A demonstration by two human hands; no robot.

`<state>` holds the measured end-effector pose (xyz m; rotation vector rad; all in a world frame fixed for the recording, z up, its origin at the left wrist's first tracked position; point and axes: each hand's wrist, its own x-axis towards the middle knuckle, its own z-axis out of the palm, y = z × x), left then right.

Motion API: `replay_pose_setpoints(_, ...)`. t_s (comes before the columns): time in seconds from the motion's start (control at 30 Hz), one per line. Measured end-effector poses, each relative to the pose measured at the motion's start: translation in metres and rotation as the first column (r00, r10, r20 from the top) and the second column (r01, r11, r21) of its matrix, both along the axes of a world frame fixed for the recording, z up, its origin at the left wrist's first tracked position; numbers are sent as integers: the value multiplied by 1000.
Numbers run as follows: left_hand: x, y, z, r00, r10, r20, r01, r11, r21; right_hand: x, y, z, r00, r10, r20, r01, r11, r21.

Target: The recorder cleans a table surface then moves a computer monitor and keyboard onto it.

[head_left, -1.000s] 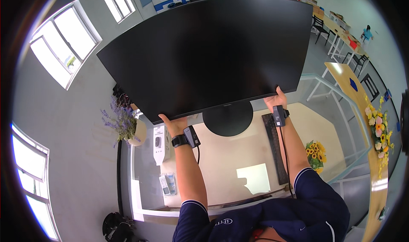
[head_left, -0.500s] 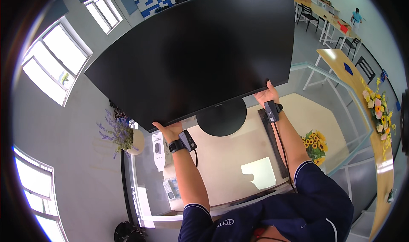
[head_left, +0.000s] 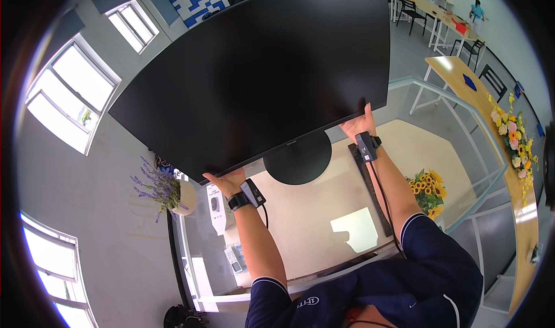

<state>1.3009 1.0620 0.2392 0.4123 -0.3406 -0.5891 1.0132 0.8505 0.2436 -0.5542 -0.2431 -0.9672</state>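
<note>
A large black computer monitor (head_left: 260, 68) spans the upper middle of the view, its dark screen facing me and its left side lower. Its round black base (head_left: 298, 159) shows beneath the screen, over the beige tabletop. At the lower left corner my left hand (head_left: 228, 182) grips the bottom edge, with the thumb up and the other fingers partly hidden behind or under it. My right hand (head_left: 359, 124) grips the same edge near the lower right corner, thumb pointing up. A small black device with a cable is strapped to each wrist.
A glass-edged table (head_left: 312, 224) carries a dark bar (head_left: 370, 189), sunflowers (head_left: 428, 190), a white box (head_left: 218, 209) and a remote control (head_left: 234, 260). A lavender pot (head_left: 186, 198) stands left. Beyond lie a wooden counter (head_left: 462, 76) with flowers, chairs, and a distant person (head_left: 476, 13).
The view has shifted slightly, and the monitor sits a little further up and left in it. My right thumb reaches a bit higher by the monitor's corner. Both hands stay at the bottom edge.
</note>
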Motion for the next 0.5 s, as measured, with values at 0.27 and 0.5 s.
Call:
replay_pose_setpoints(0.27,3,1,-2,999,10,-41,-10,1000,1,2,-2,-1,1000,-25,-17,26,1000,16)
replay_pose_setpoints(0.5,-2,1,5,998,38,-57,-39,999,-17,2,1,2,998,-37,-55,34,998,-57)
